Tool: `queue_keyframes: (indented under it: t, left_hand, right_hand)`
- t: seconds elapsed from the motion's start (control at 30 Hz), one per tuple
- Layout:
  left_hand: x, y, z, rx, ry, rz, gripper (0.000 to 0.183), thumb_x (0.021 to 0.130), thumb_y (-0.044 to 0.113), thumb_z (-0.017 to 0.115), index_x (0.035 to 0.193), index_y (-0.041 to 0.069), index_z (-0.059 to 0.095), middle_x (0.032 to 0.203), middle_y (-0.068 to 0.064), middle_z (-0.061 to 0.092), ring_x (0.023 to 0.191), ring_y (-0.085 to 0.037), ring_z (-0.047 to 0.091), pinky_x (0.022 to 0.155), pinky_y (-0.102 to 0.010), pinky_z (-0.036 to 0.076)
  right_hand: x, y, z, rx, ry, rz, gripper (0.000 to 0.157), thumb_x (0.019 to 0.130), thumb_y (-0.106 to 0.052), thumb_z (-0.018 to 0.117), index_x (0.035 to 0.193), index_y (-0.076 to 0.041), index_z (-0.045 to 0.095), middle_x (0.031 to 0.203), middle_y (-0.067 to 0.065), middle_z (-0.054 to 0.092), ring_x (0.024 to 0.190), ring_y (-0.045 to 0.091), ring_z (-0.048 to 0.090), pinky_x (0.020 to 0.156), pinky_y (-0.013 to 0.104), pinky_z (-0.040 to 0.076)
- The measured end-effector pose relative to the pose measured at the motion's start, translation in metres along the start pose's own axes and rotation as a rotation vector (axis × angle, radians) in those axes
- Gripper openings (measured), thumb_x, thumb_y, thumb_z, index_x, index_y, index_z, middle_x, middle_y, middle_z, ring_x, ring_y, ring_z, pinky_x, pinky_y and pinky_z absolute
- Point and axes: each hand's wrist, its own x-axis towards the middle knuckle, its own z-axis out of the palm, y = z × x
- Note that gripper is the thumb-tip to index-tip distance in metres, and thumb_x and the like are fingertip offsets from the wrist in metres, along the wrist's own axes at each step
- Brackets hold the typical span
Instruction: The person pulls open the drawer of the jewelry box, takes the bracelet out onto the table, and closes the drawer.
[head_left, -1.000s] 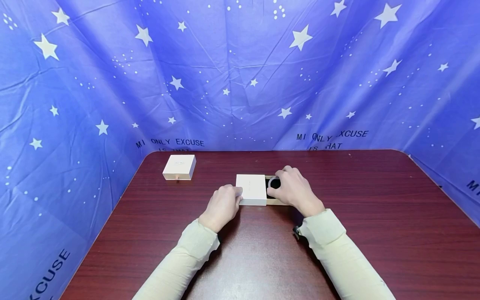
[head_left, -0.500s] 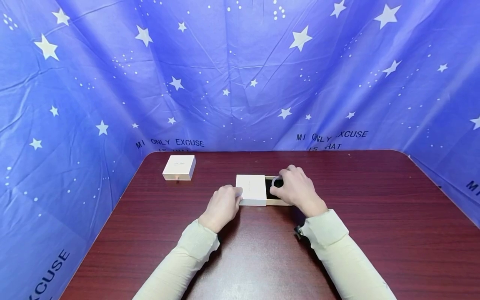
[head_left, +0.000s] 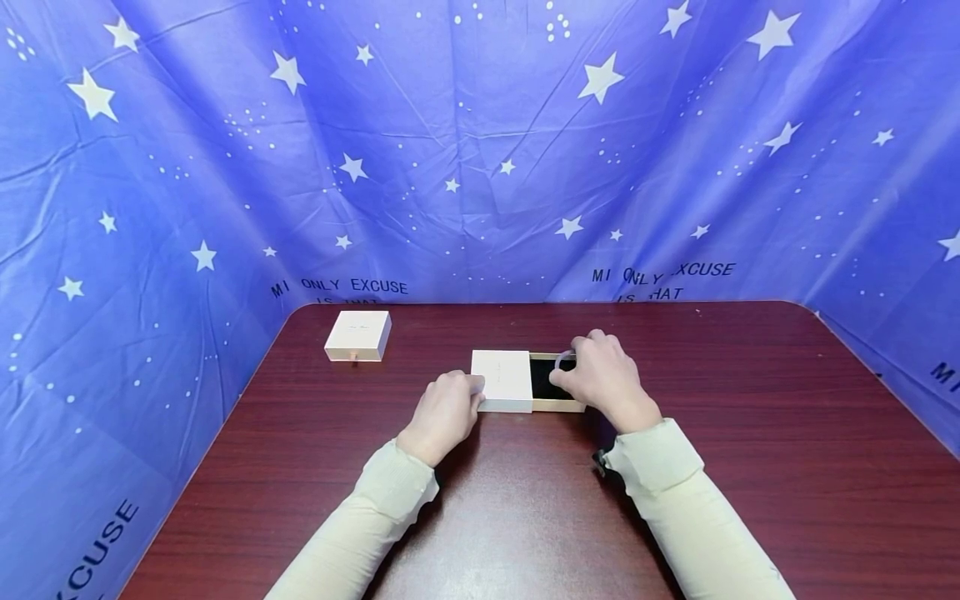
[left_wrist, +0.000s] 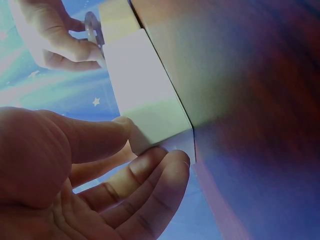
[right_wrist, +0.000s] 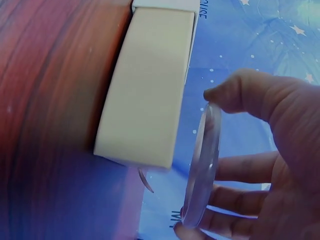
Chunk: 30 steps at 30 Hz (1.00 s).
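Observation:
A white jewelry box (head_left: 501,381) lies mid-table with its cream drawer (head_left: 558,406) slid out to the right, showing a black lining. My left hand (head_left: 441,414) grips the sleeve's left end; in the left wrist view the thumb presses one edge of the box (left_wrist: 145,90) and the curled fingers bear on its end. Between thumb and fingers, my right hand (head_left: 609,379) pinches a pale translucent bangle (right_wrist: 202,170). The bangle stands tilted just above the drawer's top, apart from the drawer wall (right_wrist: 145,90) in the right wrist view. A small ribbon tab (right_wrist: 145,180) hangs from the drawer's end.
A second white box (head_left: 358,335), closed and with a ribbon tab in front, sits at the table's back left. The dark red wooden table (head_left: 750,433) backs onto a blue star-printed curtain (head_left: 465,167).
My right hand has drawn the bangle up and to the right, so more of the drawer's black lining shows. My left hand and both boxes have stayed in place.

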Motion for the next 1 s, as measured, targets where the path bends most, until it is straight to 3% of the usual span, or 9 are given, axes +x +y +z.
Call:
queue_keyframes:
  t: [0.17,0.4,0.63,1.0]
  left_hand:
    - [0.0,0.0,0.0,0.002,-0.003,-0.006,0.03,0.084,0.009,0.07,0.065,0.014,0.048,0.063,-0.002,0.047,0.059,-0.027,0.059,0.053,-0.039,0.047]
    - [0.0,0.0,0.0,-0.003,-0.011,-0.019,0.029,0.084,0.008,0.069,0.065,0.015,0.049,0.064,-0.002,0.048,0.061,-0.028,0.06,0.053,-0.039,0.047]
    - [0.0,0.0,0.0,0.003,-0.01,-0.013,0.031,0.084,0.008,0.069,0.064,0.015,0.047,0.063,-0.002,0.047,0.059,-0.027,0.059,0.052,-0.038,0.047]
    - [0.0,0.0,-0.001,-0.006,-0.012,-0.012,0.035,0.083,0.007,0.069,0.062,0.015,0.043,0.061,-0.001,0.044,0.057,-0.025,0.056,0.051,-0.037,0.045]
  right_hand:
    - [-0.001,0.003,-0.004,0.012,-0.001,0.046,0.048,0.073,-0.037,0.063,0.105,0.0,0.063,0.105,0.018,0.052,0.104,0.04,0.048,0.069,0.056,0.046]
    - [-0.001,0.007,-0.008,0.02,-0.03,0.1,0.053,0.076,-0.04,0.064,0.11,0.0,0.061,0.108,0.02,0.051,0.108,0.041,0.046,0.073,0.058,0.045]
    - [-0.002,0.01,-0.011,0.027,-0.03,0.133,0.038,0.076,-0.039,0.065,0.088,-0.003,0.061,0.1,0.019,0.051,0.102,0.042,0.047,0.069,0.057,0.044]
    - [-0.002,0.016,-0.013,0.017,-0.049,0.17,0.043,0.076,-0.041,0.066,0.091,0.0,0.062,0.103,0.023,0.051,0.103,0.046,0.047,0.074,0.059,0.044]
